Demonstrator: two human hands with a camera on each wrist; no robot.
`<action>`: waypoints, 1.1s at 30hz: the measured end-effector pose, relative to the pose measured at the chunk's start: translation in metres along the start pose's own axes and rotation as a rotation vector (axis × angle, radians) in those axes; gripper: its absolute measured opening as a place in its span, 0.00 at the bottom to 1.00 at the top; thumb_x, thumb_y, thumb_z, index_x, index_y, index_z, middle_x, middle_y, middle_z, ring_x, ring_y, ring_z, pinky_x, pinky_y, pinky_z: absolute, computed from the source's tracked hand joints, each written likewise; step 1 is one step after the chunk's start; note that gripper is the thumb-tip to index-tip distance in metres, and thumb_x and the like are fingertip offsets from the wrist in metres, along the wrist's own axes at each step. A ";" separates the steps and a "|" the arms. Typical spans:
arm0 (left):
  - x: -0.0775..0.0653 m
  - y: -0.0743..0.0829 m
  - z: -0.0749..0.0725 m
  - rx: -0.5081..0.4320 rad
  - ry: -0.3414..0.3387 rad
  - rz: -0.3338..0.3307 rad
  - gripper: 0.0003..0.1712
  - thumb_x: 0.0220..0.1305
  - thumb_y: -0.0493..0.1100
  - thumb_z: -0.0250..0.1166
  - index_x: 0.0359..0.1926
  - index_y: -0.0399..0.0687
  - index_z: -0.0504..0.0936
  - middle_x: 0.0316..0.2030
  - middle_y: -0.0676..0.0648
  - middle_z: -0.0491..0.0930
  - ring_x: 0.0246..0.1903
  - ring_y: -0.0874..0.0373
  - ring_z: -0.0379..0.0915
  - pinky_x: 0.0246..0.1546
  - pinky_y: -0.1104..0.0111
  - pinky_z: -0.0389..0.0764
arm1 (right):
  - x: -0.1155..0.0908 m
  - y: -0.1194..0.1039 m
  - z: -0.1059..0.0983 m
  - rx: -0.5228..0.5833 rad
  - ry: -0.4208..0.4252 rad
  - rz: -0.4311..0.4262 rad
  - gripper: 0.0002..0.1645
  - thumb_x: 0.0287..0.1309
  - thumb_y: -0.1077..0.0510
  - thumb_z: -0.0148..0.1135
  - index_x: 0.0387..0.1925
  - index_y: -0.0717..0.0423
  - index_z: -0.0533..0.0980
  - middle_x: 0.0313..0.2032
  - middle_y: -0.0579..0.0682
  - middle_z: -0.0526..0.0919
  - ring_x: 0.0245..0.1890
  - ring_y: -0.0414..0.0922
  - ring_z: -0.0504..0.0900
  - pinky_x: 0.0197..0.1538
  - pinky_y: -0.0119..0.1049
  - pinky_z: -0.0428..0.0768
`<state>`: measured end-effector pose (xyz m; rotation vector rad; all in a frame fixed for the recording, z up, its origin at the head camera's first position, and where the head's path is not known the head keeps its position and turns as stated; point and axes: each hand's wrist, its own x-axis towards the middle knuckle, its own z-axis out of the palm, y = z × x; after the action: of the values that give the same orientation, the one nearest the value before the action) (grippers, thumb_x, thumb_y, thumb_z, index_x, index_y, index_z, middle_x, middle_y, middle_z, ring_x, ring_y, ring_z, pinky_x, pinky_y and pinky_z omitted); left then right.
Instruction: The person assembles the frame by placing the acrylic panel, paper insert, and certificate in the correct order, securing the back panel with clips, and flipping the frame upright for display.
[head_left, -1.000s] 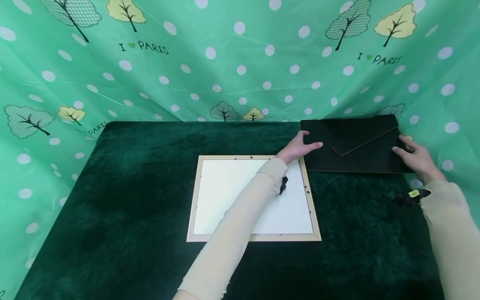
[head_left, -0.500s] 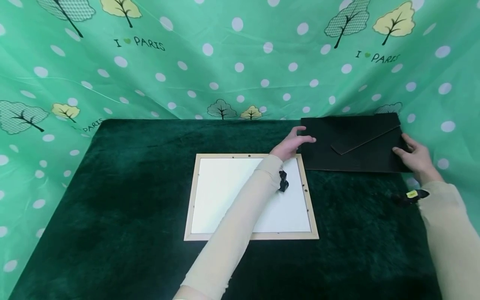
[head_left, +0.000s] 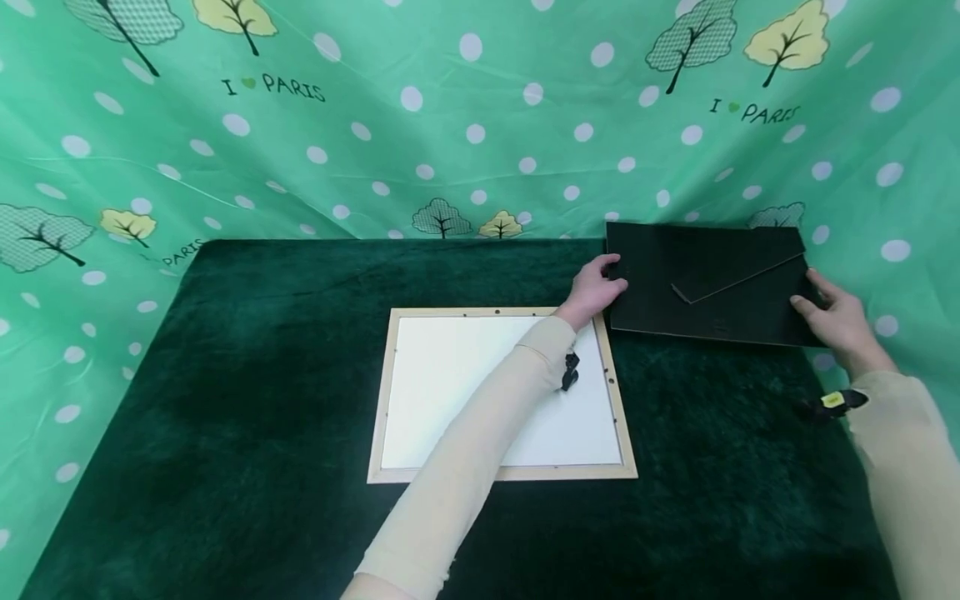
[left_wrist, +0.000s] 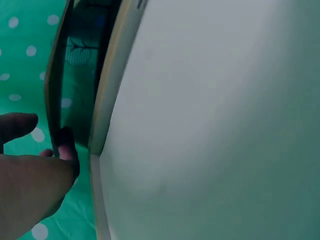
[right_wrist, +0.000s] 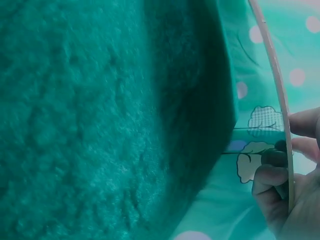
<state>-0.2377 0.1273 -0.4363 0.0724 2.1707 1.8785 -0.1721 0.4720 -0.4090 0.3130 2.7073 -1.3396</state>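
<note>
A black backing board (head_left: 720, 308) with an angled stand flap (head_left: 738, 271) lies at the far right of the table in the head view. Its left edge is gripped by my left hand (head_left: 592, 292), with fingers beneath it in the left wrist view. At the opposite edge, my right hand (head_left: 840, 321) holds the board between thumb and fingers; the right wrist view shows the thin board edge (right_wrist: 276, 75) raised off the cloth. Under my left forearm rests a light wooden picture frame (head_left: 381, 400) around a white panel (head_left: 450, 367).
Dark green velvet cloth (head_left: 247, 400) covers the table. Behind and along both sides hangs a green dotted curtain (head_left: 480, 100), close to the board's far edge. A small black wrist device (head_left: 840, 402) sits at my right cuff.
My left hand has shifted right and taken hold of the board's left edge. That edge has risen slightly and the board tilts a little. My right hand keeps its grip.
</note>
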 end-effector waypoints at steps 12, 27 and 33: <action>-0.018 0.012 -0.019 0.100 -0.004 0.000 0.31 0.63 0.34 0.65 0.65 0.57 0.73 0.58 0.51 0.74 0.34 0.60 0.74 0.32 0.75 0.74 | -0.013 0.000 0.015 -0.047 -0.002 -0.057 0.39 0.73 0.48 0.39 0.74 0.61 0.38 0.72 0.68 0.31 0.69 0.69 0.33 0.66 0.63 0.42; -0.039 0.018 -0.076 0.195 -0.109 -0.014 0.35 0.68 0.32 0.59 0.72 0.55 0.62 0.65 0.44 0.66 0.30 0.56 0.77 0.29 0.71 0.78 | -0.039 -0.024 0.058 -0.090 -0.064 -0.069 0.40 0.74 0.48 0.40 0.74 0.62 0.39 0.66 0.81 0.41 0.63 0.78 0.46 0.53 0.71 0.58; -0.054 0.008 -0.103 0.270 -0.133 -0.016 0.35 0.68 0.34 0.59 0.73 0.54 0.61 0.65 0.42 0.65 0.29 0.56 0.79 0.32 0.68 0.81 | -0.048 -0.034 0.072 -0.127 -0.086 -0.093 0.42 0.72 0.46 0.44 0.75 0.61 0.42 0.61 0.84 0.51 0.58 0.76 0.56 0.46 0.65 0.65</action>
<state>-0.2111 0.0183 -0.4067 0.2250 2.3085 1.5145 -0.1334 0.3877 -0.4173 0.1165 2.7489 -1.1661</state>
